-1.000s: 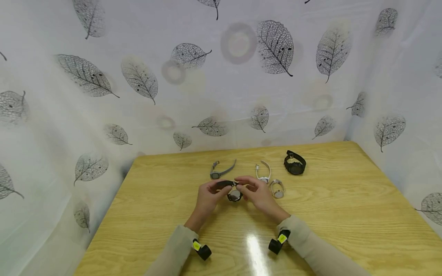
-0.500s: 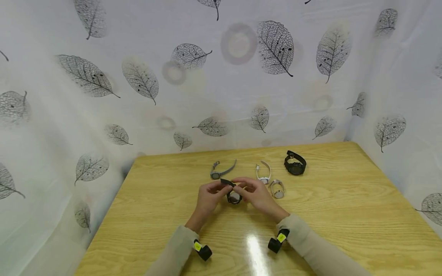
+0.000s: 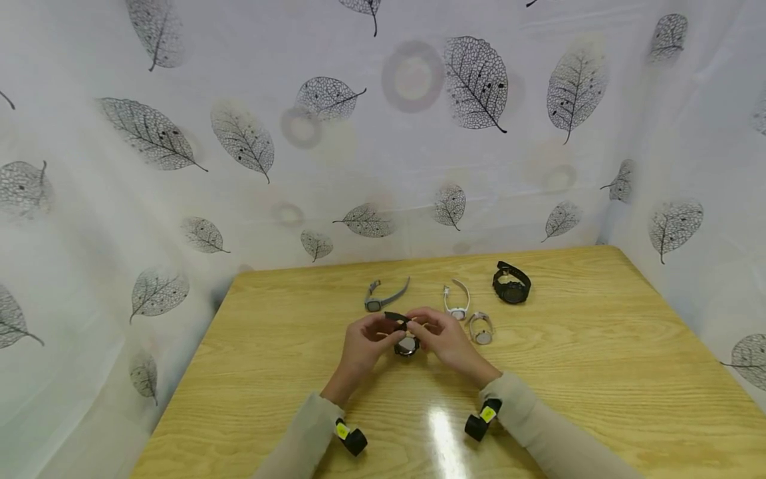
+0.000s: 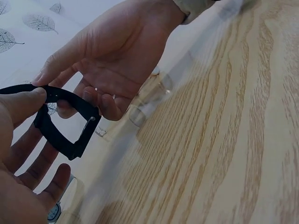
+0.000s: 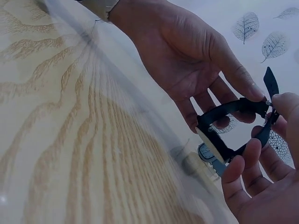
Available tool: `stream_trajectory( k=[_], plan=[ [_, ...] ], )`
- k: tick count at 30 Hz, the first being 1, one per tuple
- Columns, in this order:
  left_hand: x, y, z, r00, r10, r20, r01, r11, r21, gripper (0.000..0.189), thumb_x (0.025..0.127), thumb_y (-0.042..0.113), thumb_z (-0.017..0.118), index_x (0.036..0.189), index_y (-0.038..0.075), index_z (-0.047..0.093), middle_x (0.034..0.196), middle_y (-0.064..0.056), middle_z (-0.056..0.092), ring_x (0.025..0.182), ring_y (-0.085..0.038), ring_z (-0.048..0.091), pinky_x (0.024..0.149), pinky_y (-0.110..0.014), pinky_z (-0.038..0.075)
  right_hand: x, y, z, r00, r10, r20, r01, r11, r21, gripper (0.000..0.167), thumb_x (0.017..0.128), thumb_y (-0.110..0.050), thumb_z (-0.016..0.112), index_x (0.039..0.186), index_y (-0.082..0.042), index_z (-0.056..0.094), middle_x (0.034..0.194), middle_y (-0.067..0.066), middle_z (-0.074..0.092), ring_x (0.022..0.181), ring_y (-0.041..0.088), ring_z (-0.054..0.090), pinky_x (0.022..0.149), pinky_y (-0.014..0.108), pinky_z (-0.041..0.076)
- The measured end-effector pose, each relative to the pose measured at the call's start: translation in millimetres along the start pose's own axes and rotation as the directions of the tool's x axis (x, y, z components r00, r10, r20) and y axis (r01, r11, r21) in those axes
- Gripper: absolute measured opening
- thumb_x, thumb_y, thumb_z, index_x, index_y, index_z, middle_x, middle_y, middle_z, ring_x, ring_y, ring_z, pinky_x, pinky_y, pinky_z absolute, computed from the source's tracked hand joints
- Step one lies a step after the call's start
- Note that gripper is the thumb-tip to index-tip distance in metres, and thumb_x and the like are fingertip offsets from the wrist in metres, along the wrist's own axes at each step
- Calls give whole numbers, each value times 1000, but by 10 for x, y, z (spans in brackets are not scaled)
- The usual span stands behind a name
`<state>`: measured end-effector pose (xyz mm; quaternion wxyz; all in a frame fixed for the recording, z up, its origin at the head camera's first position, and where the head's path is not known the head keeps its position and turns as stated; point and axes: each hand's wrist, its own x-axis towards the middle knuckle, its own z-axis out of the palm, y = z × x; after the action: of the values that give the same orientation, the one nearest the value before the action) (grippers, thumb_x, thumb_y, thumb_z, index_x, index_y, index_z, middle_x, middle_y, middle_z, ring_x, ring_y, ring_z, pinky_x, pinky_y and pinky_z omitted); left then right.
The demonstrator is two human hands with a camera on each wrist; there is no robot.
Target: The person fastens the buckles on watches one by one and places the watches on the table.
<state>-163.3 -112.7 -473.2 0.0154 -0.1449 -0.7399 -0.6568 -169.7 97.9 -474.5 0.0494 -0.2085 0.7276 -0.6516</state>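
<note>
A black wristwatch (image 3: 407, 345) is held between my two hands just above the table, its round face toward me in the head view. My left hand (image 3: 361, 342) pinches one part of the strap (image 5: 271, 83) with thumb and fingers; that free end sticks up in the right wrist view. My right hand (image 3: 447, 338) pinches the other strap part (image 5: 229, 108), thumb close to a small metal buckle (image 5: 269, 103). Both strap parts meet at the fingertips, so the watch forms a loop. Fingers partly hide the buckle, and whether the strap passes through it I cannot tell.
Behind my hands lie a grey watch (image 3: 374, 305) and a white watch (image 3: 457, 312). A pale-strapped watch (image 3: 482, 336) is right of my right hand, and another black watch (image 3: 512, 291) farther back. A leaf-print curtain (image 3: 389, 159) borders the wooden table (image 3: 269, 319).
Both hands stay in nearly the same place. My left thumb has shifted slightly right, and the strap's free end shows shorter and raised over the watch face.
</note>
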Motion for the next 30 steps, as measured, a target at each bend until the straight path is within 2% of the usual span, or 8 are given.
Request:
stream_trajectory(
  k=[5,9,15,22,30],
  plan=[
    [-13,15,29,1000,1,-7,-1,1000,30,17,91,16,81,105,8,79,100,-8,75,91,-19,70,79,-28,59,14,3,3,999,15,29,-17,999,42,24,107,-24,59,128,-14,65,113,13,67,79,27,65,69,38,58],
    [-16,34,61,1000,11,-22,-9,997,80,12,92,10,79,101,3,80,97,-11,77,87,-19,70,75,-27,58,26,11,-6,999,14,44,-16,998,54,24,106,-21,61,128,-11,63,110,14,66,75,27,62,66,36,56],
    [-16,38,88,998,50,-27,-46,988,145,7,91,0,76,98,-2,79,93,-14,76,86,-26,69,77,-35,59,45,-1,-16,999,22,47,-24,999,48,27,104,-23,64,127,-7,62,105,14,64,69,27,57,62,35,53],
    [-29,38,66,994,101,41,-107,976,190,9,93,13,79,101,8,80,92,-5,75,86,-22,68,80,-37,60,51,-32,-44,995,46,92,-41,997,-60,37,106,-31,61,139,-15,63,108,7,70,74,40,61,66,41,58],
    [-24,37,52,985,144,89,-162,958,236,10,92,17,80,101,11,79,89,-3,74,83,-20,68,78,-35,60,60,-21,-52,991,41,125,-32,997,-73,36,105,-31,62,137,-14,65,109,8,71,79,37,65,65,40,56]
  ],
)
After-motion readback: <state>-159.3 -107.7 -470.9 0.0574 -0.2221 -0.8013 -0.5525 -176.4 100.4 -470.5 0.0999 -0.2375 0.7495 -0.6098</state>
